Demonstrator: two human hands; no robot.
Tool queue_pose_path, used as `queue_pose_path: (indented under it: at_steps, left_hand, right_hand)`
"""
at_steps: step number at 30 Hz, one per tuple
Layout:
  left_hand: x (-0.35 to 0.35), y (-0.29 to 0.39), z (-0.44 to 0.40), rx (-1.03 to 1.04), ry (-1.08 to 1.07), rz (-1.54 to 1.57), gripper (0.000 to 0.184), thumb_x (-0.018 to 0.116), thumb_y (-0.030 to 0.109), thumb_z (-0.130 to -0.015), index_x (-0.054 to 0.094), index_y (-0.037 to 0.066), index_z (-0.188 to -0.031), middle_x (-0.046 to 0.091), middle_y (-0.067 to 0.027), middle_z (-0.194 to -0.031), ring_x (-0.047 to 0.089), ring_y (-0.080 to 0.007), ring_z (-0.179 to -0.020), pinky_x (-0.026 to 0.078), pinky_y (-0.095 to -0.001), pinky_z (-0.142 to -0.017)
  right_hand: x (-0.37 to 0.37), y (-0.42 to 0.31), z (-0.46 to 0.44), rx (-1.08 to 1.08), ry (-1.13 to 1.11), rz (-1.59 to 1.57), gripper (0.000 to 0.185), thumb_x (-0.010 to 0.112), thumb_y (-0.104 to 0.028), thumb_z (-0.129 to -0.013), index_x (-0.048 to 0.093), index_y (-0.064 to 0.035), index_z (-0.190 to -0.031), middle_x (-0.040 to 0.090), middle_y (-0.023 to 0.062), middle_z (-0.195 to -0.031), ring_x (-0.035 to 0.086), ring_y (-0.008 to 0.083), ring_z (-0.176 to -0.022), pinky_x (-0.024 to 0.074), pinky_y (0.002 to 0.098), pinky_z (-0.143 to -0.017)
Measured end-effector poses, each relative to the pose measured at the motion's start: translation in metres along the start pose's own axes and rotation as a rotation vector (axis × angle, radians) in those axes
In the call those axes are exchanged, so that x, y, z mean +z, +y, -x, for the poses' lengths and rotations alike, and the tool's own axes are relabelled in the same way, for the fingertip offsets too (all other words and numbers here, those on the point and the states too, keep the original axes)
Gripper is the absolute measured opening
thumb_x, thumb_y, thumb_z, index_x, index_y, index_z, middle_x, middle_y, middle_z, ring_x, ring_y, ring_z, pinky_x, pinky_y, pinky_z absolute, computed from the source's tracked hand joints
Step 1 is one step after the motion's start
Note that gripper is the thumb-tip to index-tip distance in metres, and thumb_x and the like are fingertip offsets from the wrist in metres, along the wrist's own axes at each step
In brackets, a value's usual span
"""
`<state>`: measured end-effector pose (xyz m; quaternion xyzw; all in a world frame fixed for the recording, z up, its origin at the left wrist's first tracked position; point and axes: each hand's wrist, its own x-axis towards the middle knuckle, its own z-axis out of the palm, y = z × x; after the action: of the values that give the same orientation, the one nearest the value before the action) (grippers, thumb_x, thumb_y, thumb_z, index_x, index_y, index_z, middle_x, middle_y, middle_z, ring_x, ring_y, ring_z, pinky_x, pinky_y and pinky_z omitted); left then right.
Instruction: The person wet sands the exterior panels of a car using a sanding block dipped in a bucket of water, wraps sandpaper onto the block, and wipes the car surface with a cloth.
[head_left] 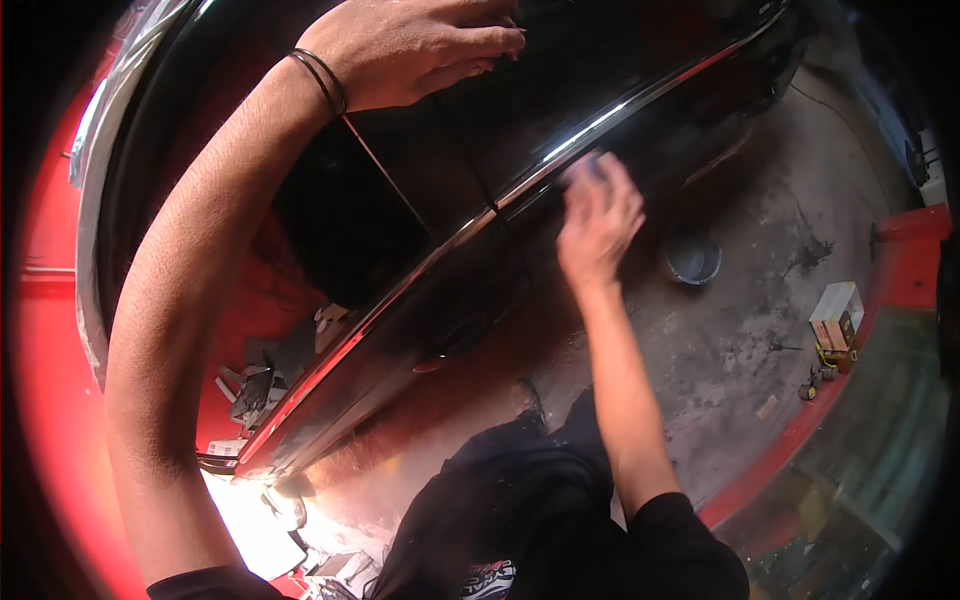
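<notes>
My left hand reaches across the top of the view, over the dark glass and body of a black car. Its fingers point right, loosely extended and slightly bent; part of it is cut off by the frame. Dark bands circle that wrist. My right hand is against the car's side, just below the shiny trim strip. Motion blurs its fingers, which press over a small bluish-purple thing, mostly hidden, whose kind I cannot make out.
A bucket stands on the stained grey floor to the right of the car. Farther right are a box and a tape measure by a red ledge. Bright light glares at lower left.
</notes>
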<state>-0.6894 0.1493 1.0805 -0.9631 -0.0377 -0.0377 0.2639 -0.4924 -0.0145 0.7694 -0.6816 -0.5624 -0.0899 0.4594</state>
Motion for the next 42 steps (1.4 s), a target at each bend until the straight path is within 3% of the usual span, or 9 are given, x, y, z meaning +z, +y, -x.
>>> queue_pose_path:
  at_steps: [4, 6, 10, 16, 22, 28, 33, 34, 42]
  left_hand:
    - [-0.005, 0.004, -0.005, -0.012, -0.023, 0.005, 0.038, 0.081, 0.029, -0.103, 0.076, 0.015, -0.138, 0.067, -0.0189, -0.154, 0.061, -0.0372, -0.15, 0.047, -0.0616, -0.126]
    - [-0.007, 0.006, -0.005, -0.031, -0.036, -0.001, 0.038, 0.081, 0.029, -0.103, 0.076, 0.015, -0.137, 0.067, -0.019, -0.154, 0.062, -0.0373, -0.149, 0.047, -0.0615, -0.126]
    - [-0.009, 0.006, -0.007, -0.045, -0.03, 0.008, 0.037, 0.08, 0.028, -0.103, 0.076, 0.014, -0.137, 0.067, -0.0193, -0.155, 0.062, -0.0374, -0.149, 0.047, -0.0608, -0.126]
    - [0.0, 0.004, -0.004, 0.024, 0.028, -0.031, 0.037, 0.081, 0.027, -0.102, 0.076, 0.015, -0.136, 0.069, -0.0173, -0.152, 0.063, -0.0365, -0.147, 0.048, -0.0583, -0.125]
    - [-0.002, 0.007, -0.004, 0.016, 0.008, -0.012, 0.036, 0.081, 0.026, -0.103, 0.077, 0.016, -0.137, 0.068, -0.0157, -0.154, 0.062, -0.0359, -0.148, 0.047, -0.058, -0.126]
    - [-0.017, 0.013, -0.008, -0.029, -0.054, -0.027, 0.04, 0.081, 0.026, -0.103, 0.077, 0.016, -0.141, 0.068, -0.0167, -0.155, 0.063, -0.0373, -0.148, 0.047, -0.0604, -0.126]
    - [-0.021, 0.014, -0.011, -0.033, -0.086, -0.012, 0.041, 0.082, 0.026, -0.102, 0.076, 0.016, -0.142, 0.068, -0.0176, -0.153, 0.063, -0.0377, -0.148, 0.047, -0.062, -0.126]
    - [-0.021, 0.015, -0.012, -0.036, -0.081, -0.012, 0.041, 0.082, 0.026, -0.102, 0.076, 0.016, -0.142, 0.068, -0.0177, -0.153, 0.063, -0.0377, -0.148, 0.047, -0.0621, -0.126]
    - [-0.026, 0.016, -0.014, -0.035, -0.083, -0.012, 0.043, 0.083, 0.026, -0.101, 0.075, 0.017, -0.142, 0.069, -0.0176, -0.152, 0.064, -0.0384, -0.147, 0.048, -0.0621, -0.124]
  right_hand:
    - [0.014, 0.047, -0.069, 0.19, 0.115, 0.034, 0.034, 0.073, -0.019, -0.11, 0.078, -0.0195, -0.143, 0.063, 0.0066, -0.162, 0.058, 0.0413, -0.143, 0.0505, 0.0587, -0.113]
    - [0.014, 0.013, -0.032, 0.046, 0.174, -0.03, 0.034, 0.073, -0.018, -0.109, 0.08, -0.0224, -0.142, 0.063, 0.0091, -0.161, 0.058, 0.0426, -0.141, 0.0498, 0.058, -0.115]
    - [-0.011, -0.04, 0.038, -0.029, -0.09, -0.05, 0.036, 0.076, -0.021, -0.107, 0.08, -0.0287, -0.142, 0.062, 0.0084, -0.163, 0.057, 0.0403, -0.145, 0.0446, 0.0665, -0.117]
    - [0.029, 0.078, -0.068, 0.173, 0.204, -0.107, 0.034, 0.075, -0.02, -0.108, 0.078, -0.0177, -0.142, 0.068, 0.0105, -0.157, 0.059, 0.0377, -0.145, 0.0432, 0.0553, -0.121]
    - [0.011, -0.045, 0.075, 0.013, 0.078, -0.311, 0.043, 0.088, -0.012, -0.094, 0.082, -0.0189, -0.135, 0.066, 0.0124, -0.157, 0.059, 0.039, -0.142, 0.0448, 0.0532, -0.119]
    - [0.038, 0.064, -0.055, 0.123, 0.341, -0.253, 0.044, 0.083, -0.002, -0.097, 0.078, -0.0138, -0.14, 0.069, 0.0147, -0.156, 0.065, 0.036, -0.142, 0.0438, 0.051, -0.121]
    - [0.024, -0.045, 0.063, 0.166, 0.234, -0.397, 0.037, 0.081, -0.012, -0.101, 0.08, -0.014, -0.138, 0.066, 0.0171, -0.159, 0.058, 0.0425, -0.145, 0.0425, 0.0546, -0.123]
    - [0.021, -0.065, 0.095, 0.162, 0.18, -0.422, 0.051, 0.084, -0.001, -0.092, 0.077, -0.0155, -0.14, 0.064, 0.019, -0.161, 0.059, 0.0433, -0.147, 0.0409, 0.0536, -0.126]
    - [0.035, 0.054, -0.051, 0.185, 0.334, -0.309, 0.041, 0.081, -0.005, -0.1, 0.08, -0.015, -0.14, 0.068, 0.0128, -0.158, 0.058, 0.0382, -0.146, 0.0441, 0.0508, -0.121]
